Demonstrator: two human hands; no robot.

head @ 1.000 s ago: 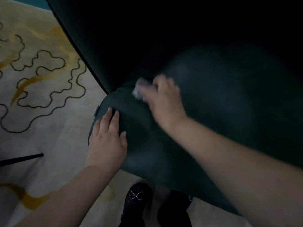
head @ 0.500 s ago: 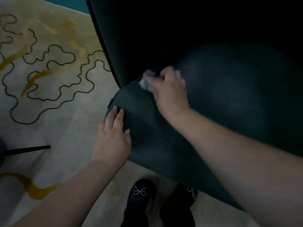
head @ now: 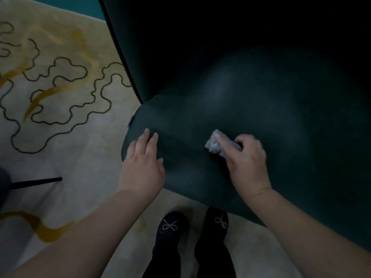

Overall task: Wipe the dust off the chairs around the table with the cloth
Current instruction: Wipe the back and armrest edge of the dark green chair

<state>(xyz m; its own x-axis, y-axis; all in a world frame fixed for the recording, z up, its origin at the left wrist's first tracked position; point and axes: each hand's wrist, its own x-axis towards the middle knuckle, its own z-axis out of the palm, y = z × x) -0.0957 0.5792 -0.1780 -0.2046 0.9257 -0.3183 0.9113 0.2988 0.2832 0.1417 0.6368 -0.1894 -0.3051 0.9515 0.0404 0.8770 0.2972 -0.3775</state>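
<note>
Head view: mid-wipe on the dark green chair (head: 261, 117). Right hand (head: 248, 159) curled round the crumpled pale cloth (head: 215, 143), pressed to the seat near its front edge. Left hand (head: 143, 165) flat, fingers straight, at the seat's front-left corner. Backrest and remaining chairs probably still to do.

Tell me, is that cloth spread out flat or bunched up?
Bunched up. The cloth shows as a crumpled pale wad sticking out past the fingers of the right hand, which grips it against the dark chair seat.

looks like a home dining/living rm: upholstered chair (head: 251, 109) on patterned rug (head: 60, 101).
</note>
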